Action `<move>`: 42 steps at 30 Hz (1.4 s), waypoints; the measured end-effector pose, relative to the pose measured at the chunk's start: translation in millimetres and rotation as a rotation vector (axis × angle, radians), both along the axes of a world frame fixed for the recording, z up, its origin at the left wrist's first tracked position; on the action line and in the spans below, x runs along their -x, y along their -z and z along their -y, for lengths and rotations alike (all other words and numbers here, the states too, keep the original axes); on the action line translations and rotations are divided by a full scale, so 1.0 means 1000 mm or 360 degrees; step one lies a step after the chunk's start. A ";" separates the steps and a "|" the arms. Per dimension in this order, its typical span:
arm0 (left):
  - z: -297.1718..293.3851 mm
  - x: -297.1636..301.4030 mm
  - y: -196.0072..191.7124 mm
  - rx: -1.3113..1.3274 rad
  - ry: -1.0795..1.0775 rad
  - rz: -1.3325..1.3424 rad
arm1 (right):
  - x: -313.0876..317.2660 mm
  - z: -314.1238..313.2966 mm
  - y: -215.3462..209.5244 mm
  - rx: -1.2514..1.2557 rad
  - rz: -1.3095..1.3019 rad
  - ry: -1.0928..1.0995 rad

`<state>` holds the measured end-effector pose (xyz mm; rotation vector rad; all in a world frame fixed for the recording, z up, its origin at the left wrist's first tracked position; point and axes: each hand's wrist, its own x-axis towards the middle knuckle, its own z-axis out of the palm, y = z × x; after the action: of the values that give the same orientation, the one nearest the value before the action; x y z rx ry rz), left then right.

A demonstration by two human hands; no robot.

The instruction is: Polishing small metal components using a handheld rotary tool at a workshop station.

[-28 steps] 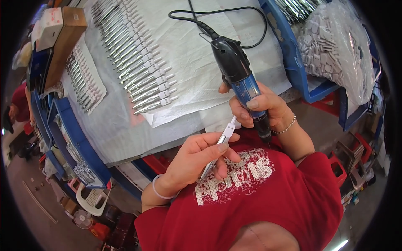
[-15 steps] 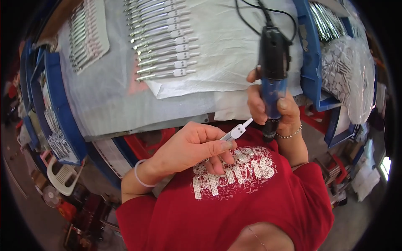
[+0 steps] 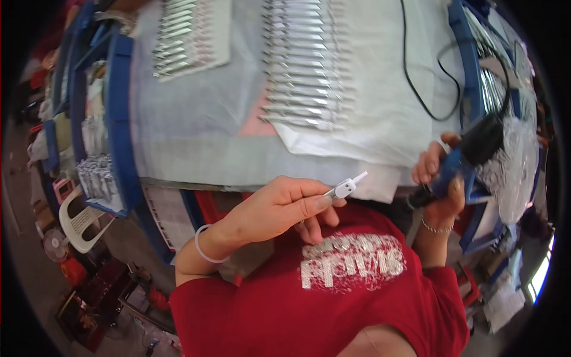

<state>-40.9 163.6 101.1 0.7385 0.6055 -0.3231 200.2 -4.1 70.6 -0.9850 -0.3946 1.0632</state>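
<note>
My left hand (image 3: 279, 208) pinches a small silver metal part (image 3: 345, 188) between thumb and fingers, its pointed tip aimed up and to the right, just off the table's near edge. My right hand (image 3: 443, 178) grips a blue and black corded rotary tool (image 3: 470, 156) held out to the right, a hand's width away from the part. The tool's black cord (image 3: 425, 89) loops back over the white cloth (image 3: 369, 119).
Rows of similar silver parts (image 3: 306, 65) lie on the white cloth, with another batch (image 3: 190, 35) at the far left. Blue crates (image 3: 116, 119) line the table's left side, and a clear bag of parts (image 3: 514, 160) sits at the right. A white plastic chair (image 3: 80, 214) stands below left.
The view has swung left. My right hand has drawn the rotary tool away to the right, off the metal part. My left hand keeps the part pinched and has lifted it slightly.
</note>
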 end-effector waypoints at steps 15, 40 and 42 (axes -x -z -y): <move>-0.306 0.032 0.031 -0.2272 -0.0035 0.0141 | 0.006 0.015 -0.029 -0.0077 0.0196 0.0114; -0.327 0.033 0.053 -0.2158 0.0223 0.0042 | 0.009 0.006 -0.020 -0.0154 0.0019 -0.0053; -0.325 0.031 0.051 -0.2180 0.0222 0.0057 | 0.009 0.007 -0.020 -0.0166 0.0024 -0.0047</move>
<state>-72.1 488.3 50.0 2.0988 0.7048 0.0331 191.6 -11.0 90.4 -0.8972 -0.4735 1.0518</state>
